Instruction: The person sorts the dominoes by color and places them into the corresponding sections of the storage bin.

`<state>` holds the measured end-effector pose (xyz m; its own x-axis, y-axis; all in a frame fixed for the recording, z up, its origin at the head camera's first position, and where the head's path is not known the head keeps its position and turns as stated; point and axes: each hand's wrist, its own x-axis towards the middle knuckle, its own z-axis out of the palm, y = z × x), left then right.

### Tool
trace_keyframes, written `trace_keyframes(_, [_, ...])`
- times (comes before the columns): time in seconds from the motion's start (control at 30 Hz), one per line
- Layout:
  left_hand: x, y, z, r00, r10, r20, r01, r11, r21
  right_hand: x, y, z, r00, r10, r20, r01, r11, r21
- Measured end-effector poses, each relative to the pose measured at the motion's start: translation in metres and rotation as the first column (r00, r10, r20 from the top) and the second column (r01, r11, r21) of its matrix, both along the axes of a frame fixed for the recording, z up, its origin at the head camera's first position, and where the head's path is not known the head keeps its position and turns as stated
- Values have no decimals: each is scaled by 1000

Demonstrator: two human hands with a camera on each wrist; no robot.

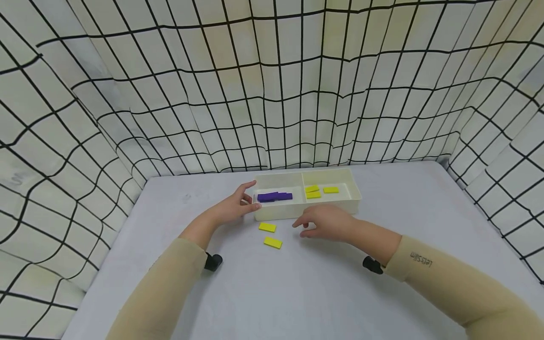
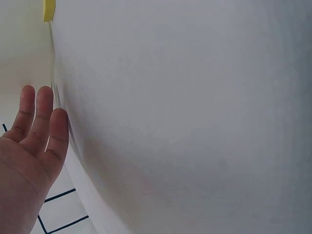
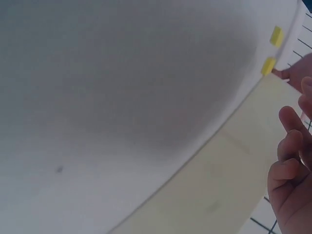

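Observation:
A white two-compartment box (image 1: 280, 212) stands near the back of the table. Several purple tiles (image 1: 275, 196) lie in its left compartment, and three yellow tiles (image 1: 331, 190) in the right one. My left hand (image 1: 233, 205) rests against the box's left end, the thumb by the front corner; in the left wrist view its fingers (image 2: 45, 105) look fairly straight. In front of the box, two more yellow tiles (image 1: 273, 242) lie on the table. My right hand (image 1: 325, 224) hovers to their right before the box, fingers loosely bent, with nothing visible in it.
A white-covered table (image 1: 297, 293) carries everything. Pale walls with a black grid (image 1: 272, 85) rise behind and at both sides. Dark devices (image 1: 213, 262) are worn at both wrists, below the beige sleeves (image 1: 170, 288).

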<state>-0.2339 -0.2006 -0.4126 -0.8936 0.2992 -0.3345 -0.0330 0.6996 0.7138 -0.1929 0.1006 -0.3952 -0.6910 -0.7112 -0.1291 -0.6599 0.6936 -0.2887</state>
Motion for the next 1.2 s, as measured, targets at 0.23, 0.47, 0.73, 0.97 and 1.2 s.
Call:
trace_keyframes(0.23, [1, 0, 0, 1000, 2, -2, -2, 1000, -2, 3, -27, -7, 998, 56, 29, -56, 998, 8])
trace_keyframes(0.47, [1, 0, 0, 1000, -8, -10, 9, 1000, 8, 1, -50, -10, 997, 65, 41, -66, 998, 9])
trace_keyframes(0.73, [3, 0, 1, 1000, -5, -16, 5, 1000, 7, -2, -64, -17, 994, 91, 59, -90, 996, -4])
trace_keyframes(0.97, [4, 0, 2, 1000, -4, -17, 4, 1000, 9, -1, -72, -20, 993, 106, 61, -106, 994, 6])
trace_keyframes(1.2, [2, -1, 0, 1000, -5, -14, 5, 1000, 6, 1, -75, -24, 993, 107, 53, -109, 993, 37])
